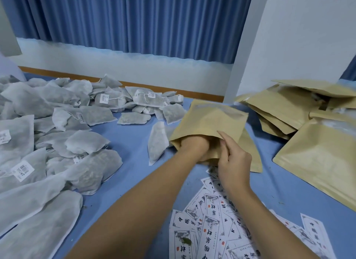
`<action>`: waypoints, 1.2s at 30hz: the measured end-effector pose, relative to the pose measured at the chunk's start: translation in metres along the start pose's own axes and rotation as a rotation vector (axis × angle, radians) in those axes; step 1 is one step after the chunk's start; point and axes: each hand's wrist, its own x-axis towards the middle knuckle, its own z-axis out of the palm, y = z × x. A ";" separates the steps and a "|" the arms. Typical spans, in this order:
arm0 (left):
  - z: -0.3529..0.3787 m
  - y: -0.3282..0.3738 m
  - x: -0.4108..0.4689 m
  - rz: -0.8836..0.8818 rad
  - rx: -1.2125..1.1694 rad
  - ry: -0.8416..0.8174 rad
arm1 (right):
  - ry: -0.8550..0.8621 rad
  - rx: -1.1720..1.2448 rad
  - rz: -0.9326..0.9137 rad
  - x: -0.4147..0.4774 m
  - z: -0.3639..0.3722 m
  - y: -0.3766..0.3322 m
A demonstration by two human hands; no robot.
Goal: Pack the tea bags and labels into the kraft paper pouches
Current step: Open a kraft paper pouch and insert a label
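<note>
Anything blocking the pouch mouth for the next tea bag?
Only the left hand, wrist-deep in the pouch mouth; the right hand pinches the rim. Nearest tea bag lies just left, nothing between.

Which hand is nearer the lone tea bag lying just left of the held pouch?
Left. The left hand is inside the kraft paper pouch, right beside the tea bag; the right hand pinches the pouch mouth on the far side.

Rear: pleated blue fabric curtain [134, 17] above low white wall [115, 65]. Right: white square pillar [279, 37]. Foreground: blue-covered table [131, 152], edged by brown wooden strip [57, 73].
</note>
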 end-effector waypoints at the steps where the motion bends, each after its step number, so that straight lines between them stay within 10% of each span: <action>1: -0.001 -0.004 0.008 -0.002 -0.021 -0.049 | -0.022 -0.011 -0.020 -0.001 0.001 0.000; 9: 0.011 -0.020 -0.061 0.423 0.294 0.102 | -0.018 -0.091 0.009 0.002 0.002 0.008; 14: -0.024 -0.011 -0.090 0.629 -0.019 0.629 | 0.010 -0.103 0.009 0.003 0.002 0.009; 17: -0.035 -0.022 -0.088 0.369 -0.089 0.861 | -0.012 -0.109 0.102 0.005 0.000 0.014; 22: -0.024 -0.063 -0.075 -0.115 0.030 0.391 | -0.058 -0.129 0.148 0.004 -0.001 0.013; 29: -0.030 -0.045 -0.084 0.391 -0.340 0.732 | -0.064 -0.123 0.159 0.003 -0.002 0.011; 36: 0.000 -0.012 -0.094 0.750 -0.112 0.252 | -0.061 -0.093 0.218 0.004 -0.001 0.013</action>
